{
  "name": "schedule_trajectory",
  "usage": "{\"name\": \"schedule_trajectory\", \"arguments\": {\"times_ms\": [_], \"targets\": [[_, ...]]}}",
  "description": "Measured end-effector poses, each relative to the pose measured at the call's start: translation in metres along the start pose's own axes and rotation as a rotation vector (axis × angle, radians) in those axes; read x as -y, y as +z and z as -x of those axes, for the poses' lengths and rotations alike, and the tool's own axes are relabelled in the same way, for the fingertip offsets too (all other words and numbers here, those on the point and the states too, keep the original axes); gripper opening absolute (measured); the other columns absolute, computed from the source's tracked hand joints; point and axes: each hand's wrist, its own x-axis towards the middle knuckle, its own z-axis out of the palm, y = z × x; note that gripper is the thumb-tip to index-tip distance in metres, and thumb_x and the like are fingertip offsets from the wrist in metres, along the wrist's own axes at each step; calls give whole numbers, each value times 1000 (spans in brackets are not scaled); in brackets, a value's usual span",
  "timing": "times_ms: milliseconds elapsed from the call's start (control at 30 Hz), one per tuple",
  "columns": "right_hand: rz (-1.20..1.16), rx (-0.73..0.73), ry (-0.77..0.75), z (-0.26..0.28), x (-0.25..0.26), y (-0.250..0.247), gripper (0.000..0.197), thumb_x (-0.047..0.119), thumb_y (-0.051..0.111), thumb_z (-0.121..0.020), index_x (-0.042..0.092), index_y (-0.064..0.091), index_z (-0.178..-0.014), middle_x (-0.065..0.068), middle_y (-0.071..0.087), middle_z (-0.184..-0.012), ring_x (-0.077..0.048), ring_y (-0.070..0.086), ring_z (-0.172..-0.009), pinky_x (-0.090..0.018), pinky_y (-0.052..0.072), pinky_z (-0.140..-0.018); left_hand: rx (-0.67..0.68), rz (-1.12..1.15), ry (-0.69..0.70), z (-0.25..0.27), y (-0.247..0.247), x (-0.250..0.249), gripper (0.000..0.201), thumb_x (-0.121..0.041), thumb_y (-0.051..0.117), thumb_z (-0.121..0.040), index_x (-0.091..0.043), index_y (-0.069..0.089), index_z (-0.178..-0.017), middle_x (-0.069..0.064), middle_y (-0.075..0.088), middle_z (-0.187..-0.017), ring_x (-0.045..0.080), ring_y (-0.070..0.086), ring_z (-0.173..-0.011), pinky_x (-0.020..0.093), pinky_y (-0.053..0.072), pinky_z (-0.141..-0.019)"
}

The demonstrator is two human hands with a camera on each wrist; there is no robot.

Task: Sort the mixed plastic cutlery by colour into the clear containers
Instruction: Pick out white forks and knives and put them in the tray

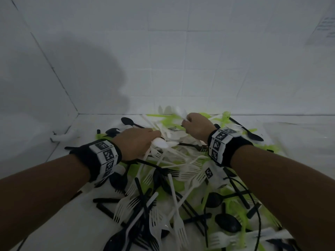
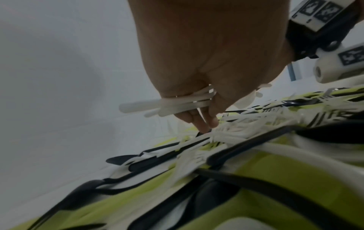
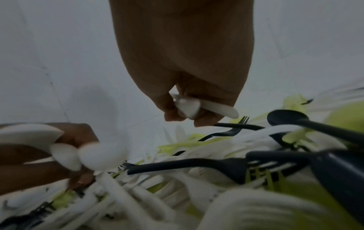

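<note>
Fingers of the left hand (image 1: 137, 142) curled round a bundle of white spoons (image 2: 167, 104); the right hand (image 1: 196, 126) pinched white cutlery (image 3: 197, 105) above the mixed pile (image 1: 172, 187) on the white surface (image 1: 72, 223).

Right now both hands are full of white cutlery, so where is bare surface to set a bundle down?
Bare white surface lies left of the cutlery pile, toward the wall corner, and far right beyond the black spoon. Between the wrists it is crowded.
</note>
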Motion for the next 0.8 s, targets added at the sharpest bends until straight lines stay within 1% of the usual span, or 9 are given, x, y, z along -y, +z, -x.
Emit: {"name": "schedule_trajectory", "arguments": {"times_ms": [67, 133, 167, 233, 333, 433, 567, 733, 800], "targets": [[130, 50, -52, -9, 3, 2, 29, 30, 50, -100, 7, 59, -85, -10, 65, -85, -26, 54, -72, -32, 37, -59, 1, 27, -27, -1, -1, 5, 21, -19, 46, -100, -25, 52, -119, -4, 62, -95, 18, 59, -77, 43, 53, -71], [213, 77, -101, -17, 8, 6, 30, 29, 51, -100, 11, 57, -78, -5, 58, -75, -26, 52, -70, -30, 31, -54, 4, 11, -35, -1, 2, 9, 19, -29, 46, -101, -28, 52, -119, -5, 65, -90, 14, 59, -72, 42, 53, -68], [244, 95, -118, -20, 11, 8, 31, 29, 52, -101, 13, 55, -74, -3, 55, -72, -25, 52, -69, -30, 31, -54, 3, 0, -26, 0, 4, 10, 18, -34, 47, -101, -30, 53, -118, -7, 66, -90, 12, 60, -72, 40, 53, -68], [324, 157, -147, -28, 17, 16, 29, 31, 54, -101, 12, 58, -79, -3, 54, -74, -26, 54, -74, -30, 35, -58, 3, -24, -3, 1, 9, 14, 19, -40, 49, -101, -30, 56, -116, -8, 68, -92, 12, 62, -76, 38, 52, -69], [432, 215, -159, -39, 21, 29, 29, 34, 56, -100, 8, 65, -92, -4, 59, -83, -28, 59, -83, -32, 44, -69, 14, -32, -23, 3, 16, 17, 17, -39, 50, -102, -27, 58, -112, -7, 69, -94, 14, 63, -81, 35, 48, -67], [472, 196, -172, -44, 20, 36, 24, 33, 58, -97, 12, 67, -90, -4, 64, -85, -29, 64, -84, -33, 50, -69, -13, 20, -17, 7, 18, 20, 17, -39, 54, -101, -26, 61, -110, -9, 69, -95, 13, 63, -84, 35, 49, -70], [568, 164, -195, -42, 22, 36, 24, 30, 55, -98, 13, 72, -96, -6, 69, -92, -28, 66, -83, -32, 50, -65, -65, 57, 5, 6, 14, 21, 14, -34, 56, -100, -28, 63, -111, -10, 69, -100, 12, 63, -88, 37, 50, -73], [661, 62, -265, -31, 24, 19, 26, 31, 47, -103, 16, 66, -108, -7, 66, -102, -31, 65, -90, -32, 41, -66, -131, 32, 12, -8, 9, 18, 23, -35, 53, -100, -26, 64, -118, -8, 67, -103, 15, 63, -88, 39, 51, -72], [715, 51, -286, -27, 25, 9, 22, 30, 48, -102, 19, 66, -108, -5, 64, -98, -30, 63, -87, -32, 41, -66, -187, 6, 39, -15, 9, 18, 26, -30, 54, -99, -21, 65, -120, -2, 63, -103, 22, 63, -81, 41, 51, -63]]}}
